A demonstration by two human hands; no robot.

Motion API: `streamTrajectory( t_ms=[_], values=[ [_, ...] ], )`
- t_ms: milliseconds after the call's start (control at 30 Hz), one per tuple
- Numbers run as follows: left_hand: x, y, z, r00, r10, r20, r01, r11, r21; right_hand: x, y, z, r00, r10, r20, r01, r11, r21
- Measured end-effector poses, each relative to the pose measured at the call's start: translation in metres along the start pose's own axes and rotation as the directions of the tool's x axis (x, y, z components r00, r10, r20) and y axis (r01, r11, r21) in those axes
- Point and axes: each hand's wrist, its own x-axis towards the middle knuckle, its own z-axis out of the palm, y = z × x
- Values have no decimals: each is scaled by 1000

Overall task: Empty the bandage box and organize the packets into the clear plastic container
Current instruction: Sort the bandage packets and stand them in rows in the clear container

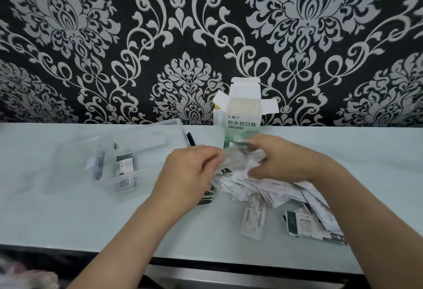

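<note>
The white and green bandage box (244, 115) stands upright against the wall with its top flaps open. In front of it a loose pile of white bandage packets (272, 193) is spread over the table. My left hand (190, 172) and my right hand (281, 160) meet above the pile and pinch a blurred clear wrapper (235, 157) between them. To the left stands the clear plastic container (107, 181), holding a few dark-printed packets (124, 166).
The pale table (68, 220) ends at a dark front edge below my forearms. The container's clear lid (151, 135) lies behind it. Dark-printed packets (302, 222) lie at the pile's right end. A patterned black and white wall rises behind the table.
</note>
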Motion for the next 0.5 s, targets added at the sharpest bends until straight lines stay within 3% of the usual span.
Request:
streamTrajectory(
  t_ms=[67, 133, 200, 367, 500],
  values=[
    [3, 7, 0, 962, -261, -73, 241, 946, -215, -5, -5, -7, 999, -38, 3, 34, 925, 378],
    [6, 12, 3, 907, -415, -70, 342, 823, -453, -8, -14, -6, 993, -101, 60, 38, 757, 652],
    [6, 18, 6, 874, -484, -48, 369, 725, -582, -5, -20, 2, 997, -77, 24, 34, 666, 745],
    [7, 25, 5, 840, -537, 79, 398, 510, -762, 1, -22, 7, 992, 45, -117, 72, 559, 826],
    [10, 25, 2, 818, -568, 94, 421, 479, -770, 1, -21, 3, 984, 113, -139, 75, 443, 893]
  ],
)
